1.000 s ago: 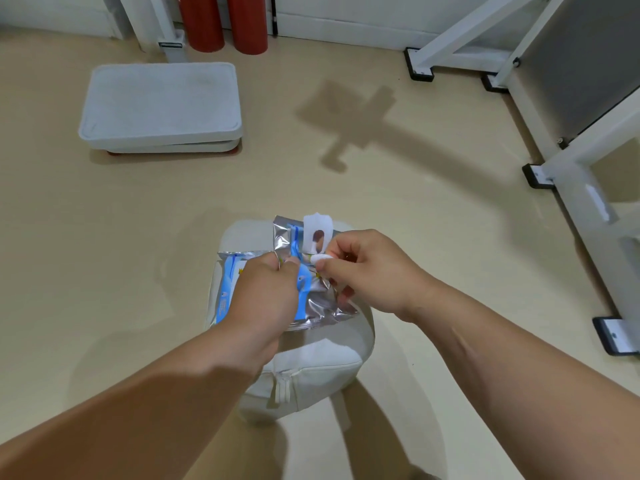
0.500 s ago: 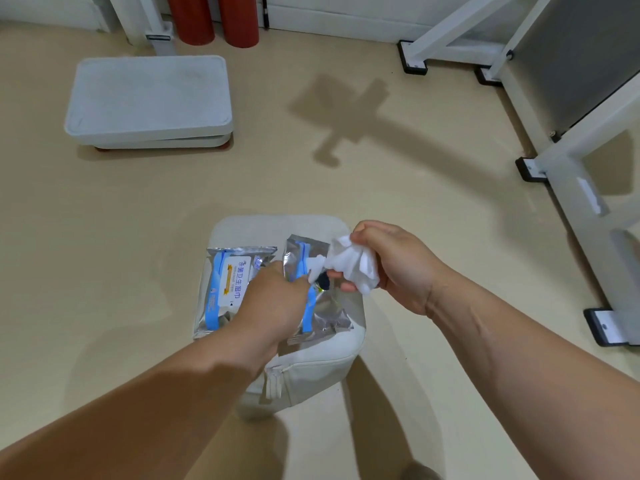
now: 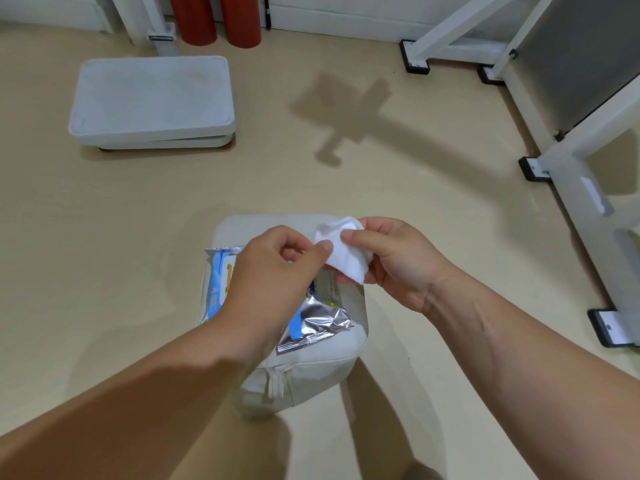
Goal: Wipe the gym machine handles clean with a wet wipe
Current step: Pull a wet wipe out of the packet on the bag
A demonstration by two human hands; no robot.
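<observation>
Looming at the right edge, white gym machine frame [image 3: 585, 188], no handles visible from here, so the wipe has to travel well away from where it is now. Risk: wipe dries or gets dropped on the floor [image 3: 104, 237] en route, picks up dirt, smears handles instead of cleaning. Next down, padded stool [image 3: 311, 365] acting as worktop, carrying two wipe packets [image 3: 317, 320] (the crinkled foil one sits near the right front corner, could slide off if knocked by a forearm). Can't tell whether its flap is resealed; if open, the remaining wipes would dry out. Right hand [image 3: 391, 261] closed on the wet wipe [image 3: 346, 254], thumb on top. Left hand [image 3: 273, 268] pinching the wipe's left edge between thumb and forefinger. Wipe is bunched, held above the packets. Pulling too hard to unfold may tear it or let one pinch slip.
</observation>
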